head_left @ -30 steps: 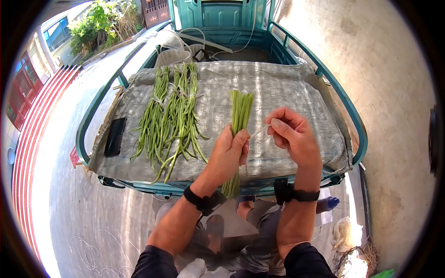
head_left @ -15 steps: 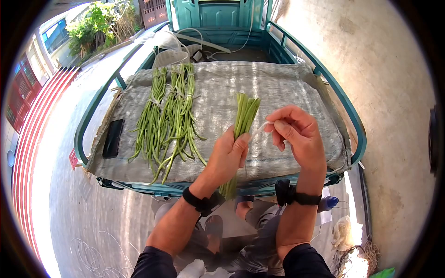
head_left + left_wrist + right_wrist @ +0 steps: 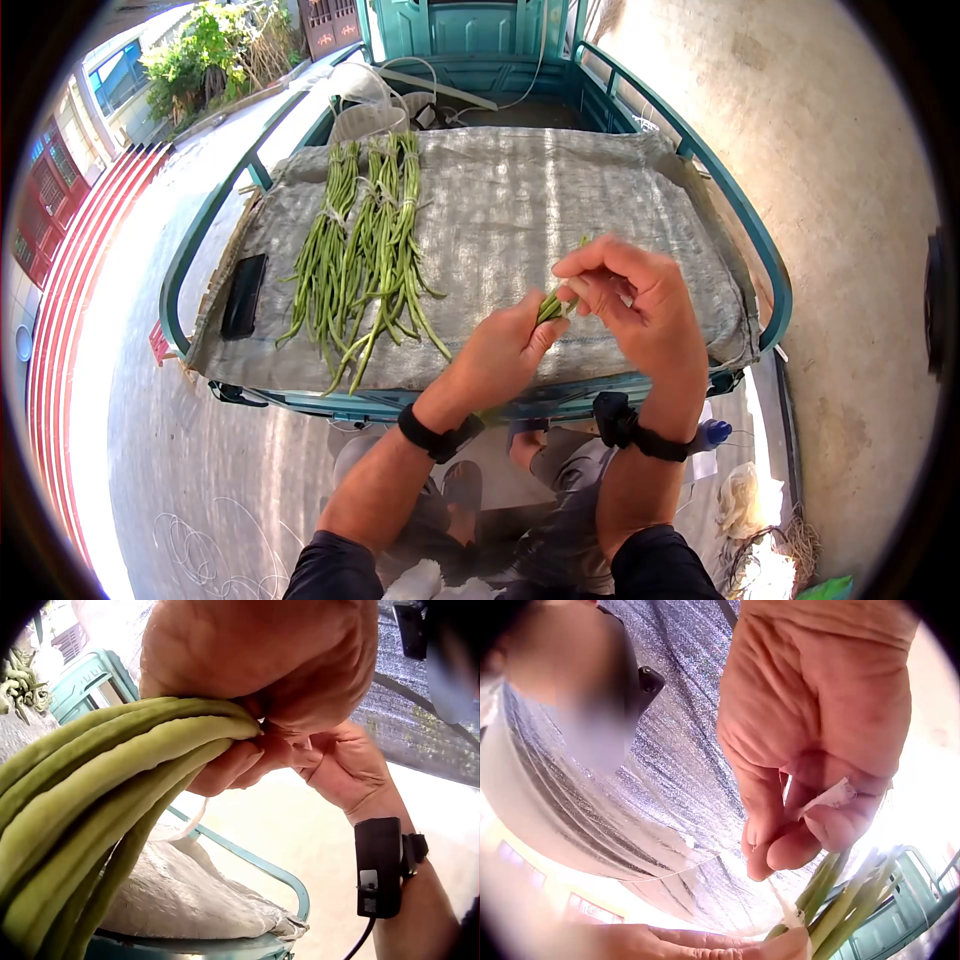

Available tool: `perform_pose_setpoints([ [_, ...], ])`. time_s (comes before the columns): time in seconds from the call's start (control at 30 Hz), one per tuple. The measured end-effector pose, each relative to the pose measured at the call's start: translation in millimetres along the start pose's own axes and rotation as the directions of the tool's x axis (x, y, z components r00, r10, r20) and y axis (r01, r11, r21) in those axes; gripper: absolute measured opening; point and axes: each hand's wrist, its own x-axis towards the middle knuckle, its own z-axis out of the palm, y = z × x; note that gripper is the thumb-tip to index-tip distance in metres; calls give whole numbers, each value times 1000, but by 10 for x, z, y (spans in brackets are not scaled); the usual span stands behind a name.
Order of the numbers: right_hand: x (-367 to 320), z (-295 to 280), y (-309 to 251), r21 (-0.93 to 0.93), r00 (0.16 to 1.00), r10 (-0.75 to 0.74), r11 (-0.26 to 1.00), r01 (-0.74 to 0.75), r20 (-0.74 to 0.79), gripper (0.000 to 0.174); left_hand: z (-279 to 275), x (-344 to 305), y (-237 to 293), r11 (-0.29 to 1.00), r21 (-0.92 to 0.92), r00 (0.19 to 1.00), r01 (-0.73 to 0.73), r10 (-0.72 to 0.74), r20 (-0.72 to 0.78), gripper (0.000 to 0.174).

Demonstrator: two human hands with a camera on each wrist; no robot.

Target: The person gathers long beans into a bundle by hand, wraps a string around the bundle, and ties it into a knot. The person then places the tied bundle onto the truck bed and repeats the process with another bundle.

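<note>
My left hand [image 3: 500, 350] grips a bunch of long green beans [image 3: 112, 787], the fingers wrapped round its middle. In the head view the bunch is mostly hidden behind both hands. My right hand [image 3: 645, 305] is close beside the left, pinching a thin white strip [image 3: 785, 901] between thumb and fingers. The strip runs from those fingertips to the beans at the left hand, and a loose end of it sticks out from the right palm. Left of my hands, several tied bundles of long beans [image 3: 375, 250] lie on the grey woven sheet [image 3: 485, 220].
A black phone [image 3: 243, 297] lies near the sheet's left edge. Teal side rails [image 3: 740, 215] of a cart bed flank the sheet. Behind it stands a white basket [image 3: 365, 122]. White cord [image 3: 190, 550] lies coiled on the ground at lower left.
The bunch, upright before, has tipped away and to the right in my left hand. My right hand has moved left, up against the bunch, still pinching the white strip.
</note>
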Motion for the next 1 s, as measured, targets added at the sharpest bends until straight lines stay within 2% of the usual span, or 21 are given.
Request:
perform_pose_setpoints([
  [0.17, -23, -20, -156, -161, 997, 32, 987, -20, 75, 13, 9, -16, -40, 997, 46, 996, -65, 62, 65, 29],
  [0.33, -38, -47, -208, -215, 992, 46, 976, -20, 117, 11, 5, -49, -26, 984, 83, 981, -155, 144, 132, 32],
  [0.43, -42, -104, -122, -155, 979, 97, 986, -69, 180, 10, -70, -73, 17, 974, 201, 915, -106, 16, 404, 32],
  [0.53, -55, -195, 86, 6, 951, 150, 987, -158, 269, 9, -102, -86, 89, 985, 141, 853, -100, 12, 522, 34],
  [0.63, -64, -276, 368, 161, 918, 196, 951, -264, 345, 8, -164, -74, 112, 988, 62, 814, -138, 78, 576, 32],
  [0.73, -61, -377, 526, 251, 874, 245, 894, -372, 420, 9, -272, -92, 146, 994, -65, 798, -93, 113, 592, 31],
  [0.83, -83, -337, 663, 397, 869, 238, 815, -422, 434, 11, -298, -163, 163, 909, -401, 821, 117, 139, 554, 30],
  [0.87, -98, -310, 702, 457, 876, 227, 781, -425, 425, 11, -327, -165, 186, 873, -451, 828, 187, 107, 551, 30],
  [0.93, -92, -189, 727, 509, 914, 151, 791, -340, 376, 13, -392, -137, 243, 779, -541, 832, 317, 44, 552, 32],
  [0.97, -80, -135, 733, 533, 930, 112, 793, -296, 349, 14, -398, -106, 231, 790, -545, 863, 281, 40, 503, 32],
  [1.0, -52, -106, 697, 435, 911, 205, 826, -357, 359, 14, -397, -74, 198, 800, -548, 892, 244, 37, 451, 31],
])
